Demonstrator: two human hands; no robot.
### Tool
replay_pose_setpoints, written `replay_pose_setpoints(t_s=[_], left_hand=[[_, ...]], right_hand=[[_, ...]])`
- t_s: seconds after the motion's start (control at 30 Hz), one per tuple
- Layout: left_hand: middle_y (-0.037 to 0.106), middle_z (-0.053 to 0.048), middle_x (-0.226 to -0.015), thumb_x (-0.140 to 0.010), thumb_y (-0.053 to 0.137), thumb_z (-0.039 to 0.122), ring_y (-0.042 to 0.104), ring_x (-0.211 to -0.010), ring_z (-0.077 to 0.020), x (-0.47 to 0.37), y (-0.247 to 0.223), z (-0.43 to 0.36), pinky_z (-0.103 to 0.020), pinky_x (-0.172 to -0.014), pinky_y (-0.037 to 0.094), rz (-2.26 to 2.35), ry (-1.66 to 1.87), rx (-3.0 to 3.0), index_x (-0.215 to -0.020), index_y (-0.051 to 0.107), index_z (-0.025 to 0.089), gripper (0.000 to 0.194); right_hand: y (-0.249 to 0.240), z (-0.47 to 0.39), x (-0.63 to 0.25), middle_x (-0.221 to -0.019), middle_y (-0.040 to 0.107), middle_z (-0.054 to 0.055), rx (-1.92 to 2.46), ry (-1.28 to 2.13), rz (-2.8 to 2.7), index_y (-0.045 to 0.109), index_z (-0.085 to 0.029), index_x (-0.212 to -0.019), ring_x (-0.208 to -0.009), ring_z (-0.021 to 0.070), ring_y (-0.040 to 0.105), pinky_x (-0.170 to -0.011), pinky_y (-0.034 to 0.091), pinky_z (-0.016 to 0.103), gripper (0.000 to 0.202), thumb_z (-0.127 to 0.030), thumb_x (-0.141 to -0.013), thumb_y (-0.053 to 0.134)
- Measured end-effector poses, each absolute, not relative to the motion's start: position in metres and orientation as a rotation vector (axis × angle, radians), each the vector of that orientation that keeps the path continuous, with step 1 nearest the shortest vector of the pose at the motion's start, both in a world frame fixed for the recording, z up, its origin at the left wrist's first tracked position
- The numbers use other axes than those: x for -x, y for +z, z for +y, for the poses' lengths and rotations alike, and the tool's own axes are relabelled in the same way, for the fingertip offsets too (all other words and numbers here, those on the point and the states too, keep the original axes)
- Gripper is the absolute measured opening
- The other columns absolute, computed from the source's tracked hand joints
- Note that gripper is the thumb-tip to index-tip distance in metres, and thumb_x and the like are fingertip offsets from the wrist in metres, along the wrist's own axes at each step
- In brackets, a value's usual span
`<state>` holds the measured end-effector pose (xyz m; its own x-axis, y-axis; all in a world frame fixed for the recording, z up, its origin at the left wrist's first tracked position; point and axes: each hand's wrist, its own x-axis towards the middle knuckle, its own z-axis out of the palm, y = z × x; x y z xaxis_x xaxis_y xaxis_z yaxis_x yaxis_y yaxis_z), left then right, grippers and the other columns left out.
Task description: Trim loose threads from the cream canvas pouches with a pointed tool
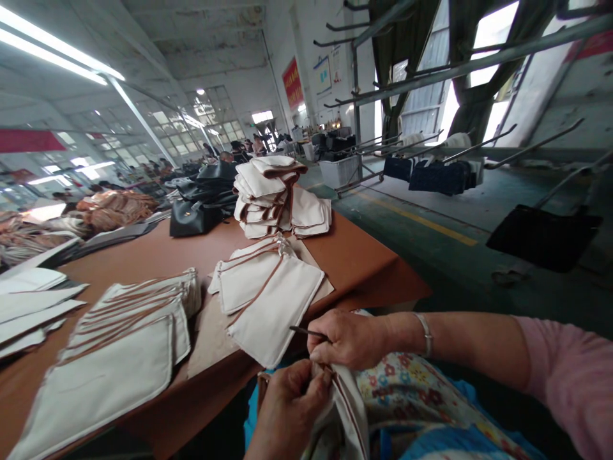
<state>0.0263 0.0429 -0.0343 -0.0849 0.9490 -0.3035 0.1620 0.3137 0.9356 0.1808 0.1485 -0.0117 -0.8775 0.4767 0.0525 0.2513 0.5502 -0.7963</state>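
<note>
My left hand (294, 399) pinches the upper edge of a white fabric piece (353, 409) with brown trim, held over my lap. Closed fingers of my right hand (352, 340) meet it there, gripping a thin dark rod-like tool (302, 331) whose free end points left. The tool's other end is hidden in the hand, so its kind cannot be told. Just beyond my hands, white brown-edged fabric pieces (282, 306) lie overlapped on the table. Left of them is a fanned row of similar white pieces (115, 377).
The table has a brown cover (354, 255) hanging over its edge. A tall stack of white pieces (261, 182) and black bags (196, 217) stand farther back. On the right, a metal rack (431, 83) has protruding arms; a black bag (543, 236) hangs low.
</note>
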Motion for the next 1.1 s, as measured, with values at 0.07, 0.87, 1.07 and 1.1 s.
replay_pose_setpoints(t_s=[0.07, 0.87, 1.07, 1.1], left_hand=[[0.040, 0.006, -0.047, -0.069, 0.074, 0.053, 0.026, -0.046, -0.0070, -0.023, -0.038, 0.044, -0.021, -0.043, 0.016, 1.531, 0.921, -1.065, -0.053, 0.061, 0.015, 0.044], [0.051, 0.004, -0.048, -0.058, 0.082, 0.036, 0.033, -0.046, -0.0059, -0.027, -0.031, 0.046, -0.020, -0.047, 0.023, 1.385, 0.986, -0.845, -0.058, 0.063, 0.013, 0.030], [0.055, 0.001, -0.050, -0.062, 0.080, 0.039, 0.043, -0.043, -0.0077, -0.030, -0.016, 0.038, -0.019, -0.043, 0.028, 1.212, 0.966, -0.634, -0.061, 0.062, 0.014, 0.030], [0.056, 0.000, -0.051, -0.063, 0.081, 0.040, 0.044, -0.043, -0.0080, -0.030, -0.015, 0.038, -0.019, -0.043, 0.028, 1.195, 0.966, -0.619, -0.060, 0.061, 0.014, 0.033]], right_hand=[[-0.009, 0.152, -0.181, -0.076, 0.066, 0.001, 0.609, 1.366, -2.441, 0.064, -0.011, -0.086, -0.066, 0.0095, 0.055, -0.057, 0.039, 0.017, 0.012, -0.020, -0.082, 0.057], [-0.042, 0.148, -0.205, -0.086, 0.065, 0.006, -0.215, -0.078, -2.419, 0.063, -0.014, -0.101, -0.079, 0.0165, 0.057, -0.072, 0.046, 0.029, 0.015, -0.018, -0.093, 0.051], [-0.040, 0.148, -0.212, -0.096, 0.068, 0.008, -0.353, -0.222, -2.362, 0.067, -0.013, -0.102, -0.084, 0.0187, 0.060, -0.074, 0.050, 0.030, 0.019, -0.022, -0.091, 0.055], [-0.041, 0.148, -0.213, -0.098, 0.068, 0.009, -0.364, -0.237, -2.359, 0.067, -0.014, -0.102, -0.086, 0.0190, 0.061, -0.075, 0.050, 0.029, 0.019, -0.024, -0.091, 0.055]])
